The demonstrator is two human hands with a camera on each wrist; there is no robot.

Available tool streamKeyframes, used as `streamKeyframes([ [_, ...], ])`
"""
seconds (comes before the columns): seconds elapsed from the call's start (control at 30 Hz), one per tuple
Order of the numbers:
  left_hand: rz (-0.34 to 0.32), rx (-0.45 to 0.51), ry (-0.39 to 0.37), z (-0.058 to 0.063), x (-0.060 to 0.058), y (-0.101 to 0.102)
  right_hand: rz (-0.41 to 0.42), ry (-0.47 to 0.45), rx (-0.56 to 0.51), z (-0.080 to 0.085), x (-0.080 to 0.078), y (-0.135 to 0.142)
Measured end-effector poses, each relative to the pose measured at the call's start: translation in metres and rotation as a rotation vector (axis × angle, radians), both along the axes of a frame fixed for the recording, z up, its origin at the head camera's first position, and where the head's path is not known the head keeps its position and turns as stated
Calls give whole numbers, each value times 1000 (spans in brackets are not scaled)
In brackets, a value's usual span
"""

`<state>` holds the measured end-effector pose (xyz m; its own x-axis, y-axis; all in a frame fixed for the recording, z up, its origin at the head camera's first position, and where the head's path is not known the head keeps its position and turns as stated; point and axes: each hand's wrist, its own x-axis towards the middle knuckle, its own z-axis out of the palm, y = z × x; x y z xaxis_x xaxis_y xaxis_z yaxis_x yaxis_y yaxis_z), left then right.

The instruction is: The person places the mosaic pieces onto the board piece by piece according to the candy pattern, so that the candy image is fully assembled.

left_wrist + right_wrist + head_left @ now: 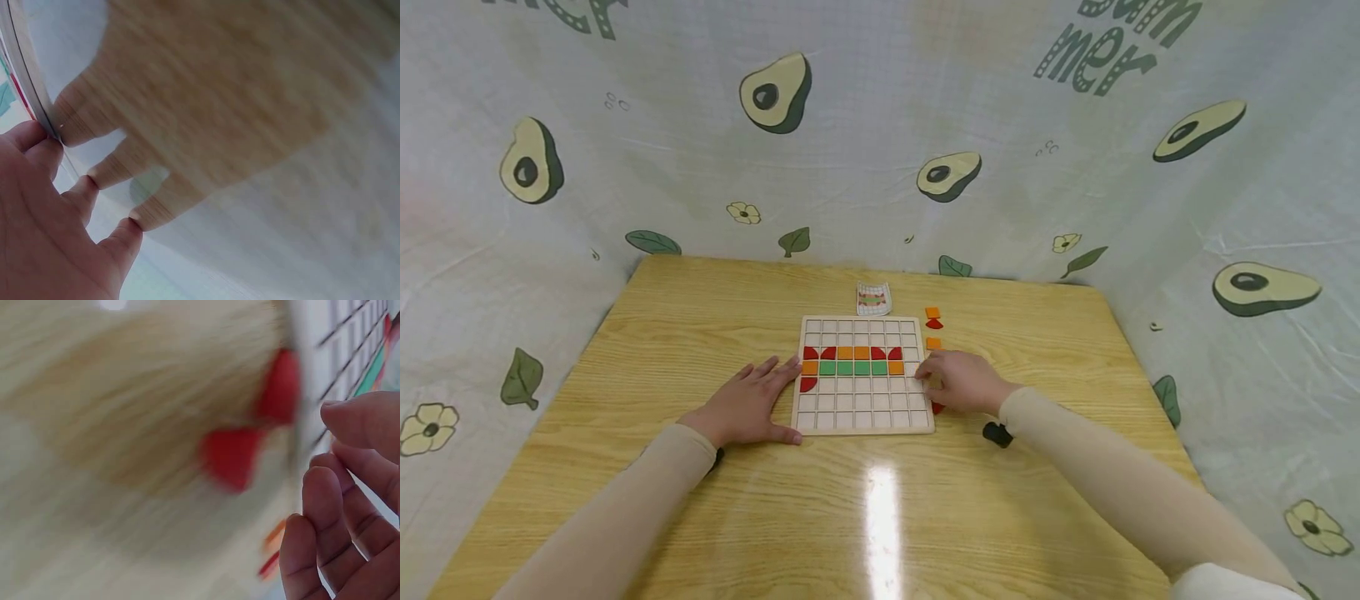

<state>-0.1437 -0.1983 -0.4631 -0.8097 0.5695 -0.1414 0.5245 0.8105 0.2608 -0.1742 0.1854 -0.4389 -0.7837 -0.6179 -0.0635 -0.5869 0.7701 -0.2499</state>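
A pale wooden grid board (865,408) lies on the table, with red quarter-round tiles, orange squares and a row of green tiles (853,367) in its cells. My left hand (748,404) is spread at the board's left edge, fingertips and thumb right at the rim. Over the right edge hovers my right hand (962,381), its fingers loosely bent. In the right wrist view no tile shows between the thumb and fingers (322,494). Two loose red tiles (232,457) lie beside the board there, blurred.
Past the board's far edge lies a small pattern card (873,298). Loose orange tiles (933,342) and a red tile (934,324) lie right of the board on the wooden table (715,292). A printed cloth (865,125) hangs behind and at the sides.
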Motion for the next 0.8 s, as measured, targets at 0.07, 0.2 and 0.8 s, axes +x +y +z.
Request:
streamKeyframes([
  [0.07, 1, -1, -1, 0, 0, 0, -30, -2, -3, -3, 5, 16],
  [0.2, 3, -2, 1, 0, 0, 1, -72, -23, -13, -8, 12, 39],
  [0.8, 7, 17, 2, 0, 1, 1, -88, 16, -15, -11, 16, 50],
])
